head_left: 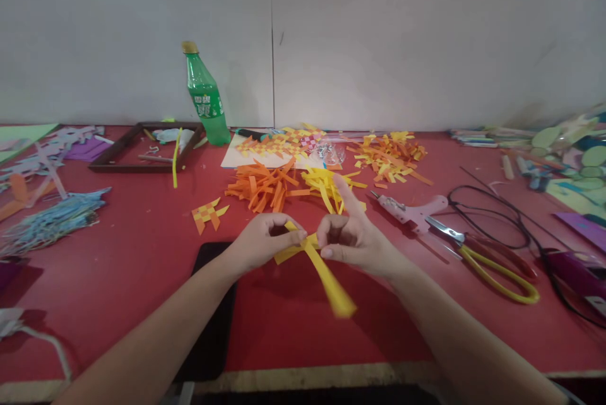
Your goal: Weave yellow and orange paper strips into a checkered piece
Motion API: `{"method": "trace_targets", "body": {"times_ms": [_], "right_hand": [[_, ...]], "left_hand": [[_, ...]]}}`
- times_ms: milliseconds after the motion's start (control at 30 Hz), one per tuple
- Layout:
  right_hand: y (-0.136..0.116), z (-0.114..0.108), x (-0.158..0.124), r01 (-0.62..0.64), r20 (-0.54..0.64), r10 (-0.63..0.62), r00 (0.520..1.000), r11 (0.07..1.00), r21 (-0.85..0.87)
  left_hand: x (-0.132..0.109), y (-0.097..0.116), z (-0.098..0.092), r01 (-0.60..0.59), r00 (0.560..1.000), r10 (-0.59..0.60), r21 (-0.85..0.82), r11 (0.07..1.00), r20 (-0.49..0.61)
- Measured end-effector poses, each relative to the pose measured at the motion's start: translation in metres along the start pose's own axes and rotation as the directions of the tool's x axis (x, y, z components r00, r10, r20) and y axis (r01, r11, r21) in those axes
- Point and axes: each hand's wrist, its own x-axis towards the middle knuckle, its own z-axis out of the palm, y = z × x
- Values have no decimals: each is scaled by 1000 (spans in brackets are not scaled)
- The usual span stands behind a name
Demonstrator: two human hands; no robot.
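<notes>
Right, both hands are meeting over the red table (284,339), and the yellow piece (329,279) is sitting between them, off the surface and just ahead of the phone (213,335). The left hand (269,241) is doing the holding: thumb and forefinger are closing on the piece near its crossing, no gap showing at the tips, the other fingers curling behind. Over on the right hand (357,238), the forefinger is pointing out straight, while the thumb and the remaining fingers are curling loosely beside the crossing; whether they are gripping a short end there, I can't tell.

One long tail is running toward the near edge, its tip blurring, and a shorter end is poking out under the left fingers. Whether it's one strip folding over or several crossing, that isn't showing clearly.

So the crossing is looking like the spot that matters. A firm left pinch would be stopping the layers from sliding; the right hand would be doing best by drawing each end snug and flat, easing rather than tugging, since strips this thin are probably creasing easily. A twisting tail would be spoiling the fold line, so squaring the edges before pressing is seeming wise. Beyond, yellow strips (326,184) and orange strips (262,187) are lying in heaps.
</notes>
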Motion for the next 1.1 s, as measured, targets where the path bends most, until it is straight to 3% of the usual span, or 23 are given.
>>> {"method": "trace_targets", "body": {"times_ms": [200, 367, 500, 633, 867, 1100], "right_hand": [[-1, -2, 1, 1, 143, 45, 989, 952, -305], [-2, -3, 0, 28, 195, 43, 980, 937, -349], [3, -5, 0, -5, 213, 68, 975, 960, -281], [5, -5, 3, -73, 119, 113, 986, 951, -301], [4, -1, 8, -59, -57, 40, 998, 925, -376], [12, 0, 8, -203, -221, 160, 962, 961, -186]], "left_hand": [[-1, 1, -1, -15, 1000, 15, -33, 999, 4], [-1, 1, -1, -15, 999, 11, -69, 998, -49], [0, 2, -1, -29, 995, 20, -89, 996, -102], [0, 1, -1, -34, 993, 17, -154, 988, -116], [-1, 1, 1, -48, 997, 30, -272, 961, -68], [-1, 3, 4, -23, 998, 5, -304, 953, -59]]}}
